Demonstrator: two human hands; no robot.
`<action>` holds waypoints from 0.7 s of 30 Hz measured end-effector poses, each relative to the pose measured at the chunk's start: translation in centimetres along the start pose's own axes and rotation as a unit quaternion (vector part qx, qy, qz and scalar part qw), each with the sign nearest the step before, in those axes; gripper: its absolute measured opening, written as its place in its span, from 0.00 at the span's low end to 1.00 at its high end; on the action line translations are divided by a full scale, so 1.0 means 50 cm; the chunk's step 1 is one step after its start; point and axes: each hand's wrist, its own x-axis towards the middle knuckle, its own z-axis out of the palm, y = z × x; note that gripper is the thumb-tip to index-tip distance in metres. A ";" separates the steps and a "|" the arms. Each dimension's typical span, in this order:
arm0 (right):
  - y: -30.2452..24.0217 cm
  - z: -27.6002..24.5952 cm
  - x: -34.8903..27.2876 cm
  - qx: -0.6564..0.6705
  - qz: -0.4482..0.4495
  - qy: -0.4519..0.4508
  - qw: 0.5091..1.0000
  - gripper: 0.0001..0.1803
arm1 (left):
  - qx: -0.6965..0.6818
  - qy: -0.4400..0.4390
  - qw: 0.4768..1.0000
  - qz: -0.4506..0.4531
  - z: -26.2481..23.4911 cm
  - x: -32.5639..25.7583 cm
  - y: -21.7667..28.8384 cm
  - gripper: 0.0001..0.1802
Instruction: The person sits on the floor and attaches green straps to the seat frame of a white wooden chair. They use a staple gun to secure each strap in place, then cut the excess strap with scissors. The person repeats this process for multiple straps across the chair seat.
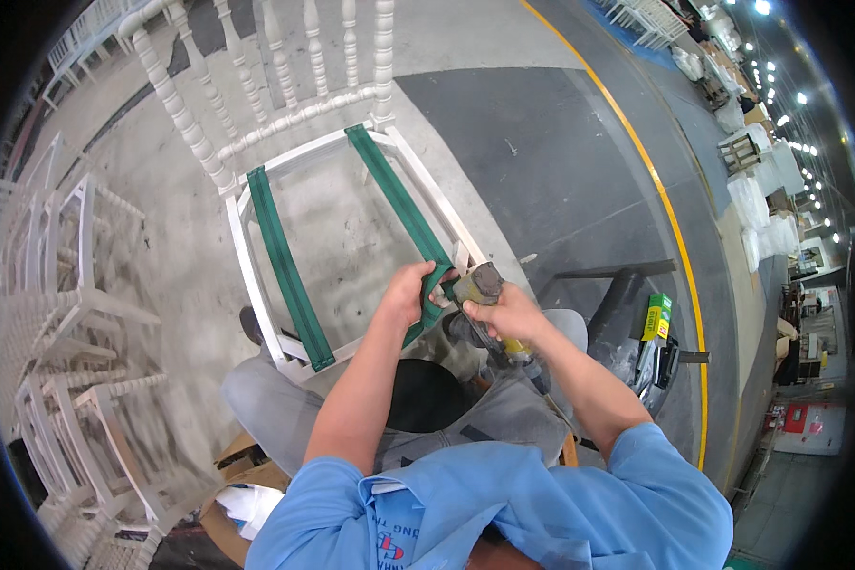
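A white chair frame (249,277) with a back of turned spindles (277,59) stands before me, its seat opening facing up. One green webbing strap (288,269) runs straight from the back rail to the front rail on the left. A second green strap (391,193) spans the right side, and my left hand (408,293) pinches it near the front rail, its loose end hanging down. My right hand (511,313) is wrapped round a staple gun (481,285), whose nose is beside the strap at the front right corner. The exact contact is hidden by my fingers.
Stacked white chair frames (90,313) fill the left side. An open cardboard box (226,518) with white wrapping sits at lower left. To the right, a small green box (656,316) lies by dark tools. A yellow floor line (657,180) curves past wrapped goods (769,214).
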 end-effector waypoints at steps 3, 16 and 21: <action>-0.002 -0.048 -0.045 0.050 -0.037 0.015 0.998 0.17 | 0.022 0.007 0.999 0.032 0.015 -0.010 -0.014 0.18; 0.329 -0.428 -0.462 0.300 0.047 0.339 0.890 0.25 | 0.405 0.187 0.885 0.134 0.079 -0.022 -0.140 0.23; 0.523 -0.408 -0.433 0.420 0.107 0.253 0.865 0.30 | 0.386 0.180 0.897 0.119 0.081 0.001 -0.132 0.18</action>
